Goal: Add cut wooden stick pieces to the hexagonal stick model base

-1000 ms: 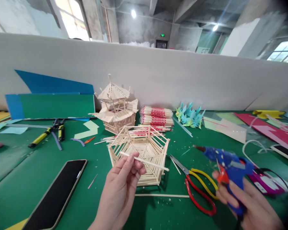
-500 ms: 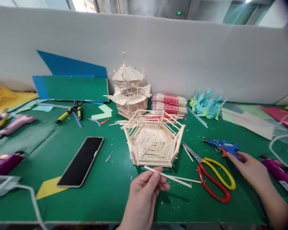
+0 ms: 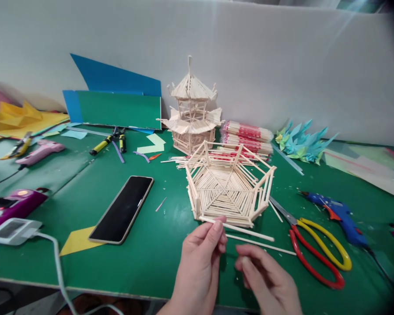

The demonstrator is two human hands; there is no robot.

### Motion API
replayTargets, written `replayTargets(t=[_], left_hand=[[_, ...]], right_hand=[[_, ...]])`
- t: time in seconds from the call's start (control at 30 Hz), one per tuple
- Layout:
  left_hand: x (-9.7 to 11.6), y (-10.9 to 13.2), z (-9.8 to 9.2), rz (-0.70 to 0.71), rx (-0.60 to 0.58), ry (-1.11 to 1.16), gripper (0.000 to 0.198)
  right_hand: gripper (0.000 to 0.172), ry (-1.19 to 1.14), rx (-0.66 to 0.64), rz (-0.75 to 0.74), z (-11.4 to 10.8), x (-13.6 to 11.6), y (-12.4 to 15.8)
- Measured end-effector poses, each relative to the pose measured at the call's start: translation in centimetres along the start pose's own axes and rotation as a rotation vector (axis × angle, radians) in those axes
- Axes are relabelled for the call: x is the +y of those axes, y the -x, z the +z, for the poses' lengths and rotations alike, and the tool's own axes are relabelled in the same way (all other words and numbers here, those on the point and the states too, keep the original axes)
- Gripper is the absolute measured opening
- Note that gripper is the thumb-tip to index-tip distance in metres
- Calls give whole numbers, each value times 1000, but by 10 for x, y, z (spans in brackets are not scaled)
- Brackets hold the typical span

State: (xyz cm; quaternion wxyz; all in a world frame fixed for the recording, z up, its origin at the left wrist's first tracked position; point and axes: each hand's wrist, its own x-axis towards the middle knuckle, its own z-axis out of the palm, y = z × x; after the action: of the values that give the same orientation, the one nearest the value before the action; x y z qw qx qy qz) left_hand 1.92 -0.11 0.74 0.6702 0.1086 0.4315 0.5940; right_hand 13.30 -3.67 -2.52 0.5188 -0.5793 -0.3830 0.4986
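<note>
**Stick [image 3: 249, 232] pinched in your left hand [image 3: 204, 249], your right hand [image 3: 265, 278] free beside it**

In the head view, the stick frame [image 3: 225, 191] stands just beyond your hands, its hollow facing up, likely so its sides stay within reach. You grip the stick near one end, probably to leave its length clear; whether it touches the frame's near edge, you cannot tell. To the right of your right hand lie the scissors [image 3: 293, 222] and, farther out, the glue gun [image 3: 340, 214], apparently parked there to free that hand.

Your left thumb and fingers are closed on the stick; your right fingers curl loosely, slightly parted, with nothing visible in them.
</note>
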Motion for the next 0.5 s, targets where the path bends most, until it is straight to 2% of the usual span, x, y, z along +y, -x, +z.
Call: replayTargets(t=[0.07, 0.17, 0.33, 0.5], left_hand=[[-1, 0, -3, -41, -11, 29, 19], [-2, 0, -6, -51, -31, 49, 17], [-1, -6, -10, -4, -63, 24, 17], [-3, -13, -15, 19, -88, 29, 18]], right_hand=[[31, -184, -95, 46, 25, 5, -3], [28, -369, -47, 50, 44, 12, -14], [24, -389, 79, 74, 57, 16, -18], [24, -404, 164, 82, 67, 2, -22]])
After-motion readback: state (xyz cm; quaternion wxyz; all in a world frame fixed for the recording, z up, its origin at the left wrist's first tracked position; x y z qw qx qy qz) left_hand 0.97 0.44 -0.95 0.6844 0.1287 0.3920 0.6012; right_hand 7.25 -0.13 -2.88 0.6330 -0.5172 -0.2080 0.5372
